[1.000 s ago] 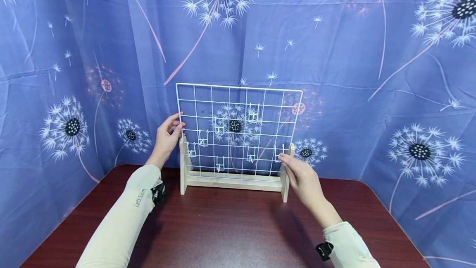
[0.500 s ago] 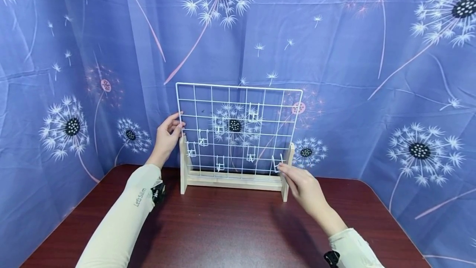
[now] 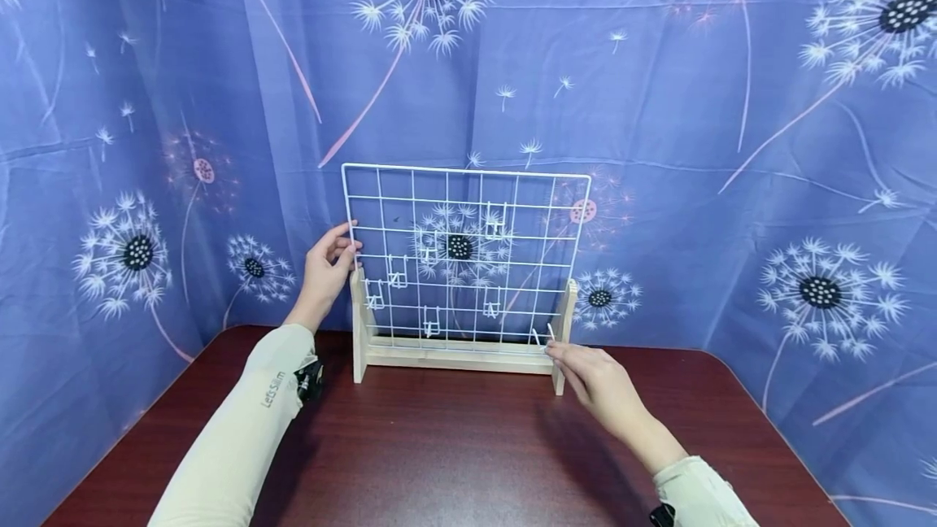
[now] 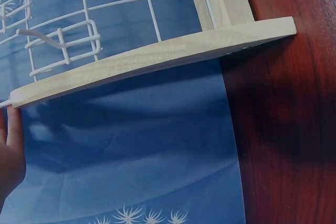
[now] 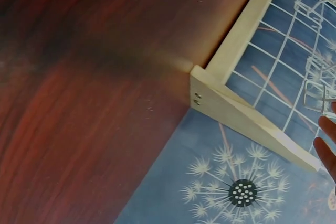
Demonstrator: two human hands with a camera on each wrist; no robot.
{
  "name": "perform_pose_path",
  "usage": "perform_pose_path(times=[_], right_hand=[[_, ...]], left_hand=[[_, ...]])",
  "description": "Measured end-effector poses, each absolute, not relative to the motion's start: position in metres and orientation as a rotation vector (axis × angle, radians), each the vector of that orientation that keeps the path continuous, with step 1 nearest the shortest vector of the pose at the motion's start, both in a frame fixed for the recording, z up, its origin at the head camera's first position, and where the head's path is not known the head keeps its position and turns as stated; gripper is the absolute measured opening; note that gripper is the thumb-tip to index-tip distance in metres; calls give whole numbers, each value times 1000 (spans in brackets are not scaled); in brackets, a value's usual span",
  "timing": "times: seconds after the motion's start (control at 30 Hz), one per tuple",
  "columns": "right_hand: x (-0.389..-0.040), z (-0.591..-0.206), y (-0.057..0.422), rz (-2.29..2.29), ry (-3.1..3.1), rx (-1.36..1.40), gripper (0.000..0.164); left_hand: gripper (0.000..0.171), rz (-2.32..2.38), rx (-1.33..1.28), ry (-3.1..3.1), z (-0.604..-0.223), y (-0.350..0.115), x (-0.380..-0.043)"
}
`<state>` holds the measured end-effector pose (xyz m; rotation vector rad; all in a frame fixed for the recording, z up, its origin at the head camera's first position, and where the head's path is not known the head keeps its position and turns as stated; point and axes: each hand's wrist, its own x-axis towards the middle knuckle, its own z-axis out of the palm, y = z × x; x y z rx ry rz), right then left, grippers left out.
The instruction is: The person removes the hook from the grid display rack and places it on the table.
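A white wire grid panel [image 3: 468, 171] stands upright in a pale wooden stand [image 3: 461, 358]. My left hand [image 3: 325, 273] holds the panel's left edge just above the stand's side post, thumb in front. Between my right thumb and fingers is a white wire hook [image 3: 536, 337], its prongs pointing up, at the grid's lower right corner. Most of that hook is hidden by my right hand [image 3: 603, 381]. Several similar hooks hang on the grid, among them one at the upper right [image 3: 495, 226] and a lower-left one [image 4: 63, 43].
The stand rests near the back of a dark reddish wooden table [image 3: 454, 446]. Blue curtain [image 3: 659, 185] with dandelion prints hangs behind and at both sides. The stand's right side post [image 5: 247, 119] lies close to my right hand.
My right hand has moved down with the hook, from beside the top of the right post to the grid's lower corner. The hook has tilted away from the wires. My left hand stays put.
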<state>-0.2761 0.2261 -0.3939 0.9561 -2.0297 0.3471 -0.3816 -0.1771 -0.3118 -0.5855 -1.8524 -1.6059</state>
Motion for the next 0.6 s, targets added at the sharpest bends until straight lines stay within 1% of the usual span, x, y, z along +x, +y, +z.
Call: perform_pose_path(times=[0.2,0.33,0.43,0.47,0.57,0.6], right_hand=[[-276,-402,228,303,-2071,980,31],[-275,-406,228,280,-2100,990,20],[-274,-409,229,268,-2114,997,29],[-274,-411,229,264,-2115,1002,29],[-274,-414,230,251,-2115,1012,18],[-274,-416,230,242,-2116,1014,18]], left_hand=[[38,-1613,-570,-1863,-313,-178,-381],[38,-1626,-572,-1859,-313,-178,-381],[38,-1629,-577,-1854,-313,-178,-382],[38,-1628,-578,-1854,-313,-178,-382],[38,-1622,-576,-1856,-313,-177,-382],[38,-1620,-575,-1857,-312,-177,-382]])
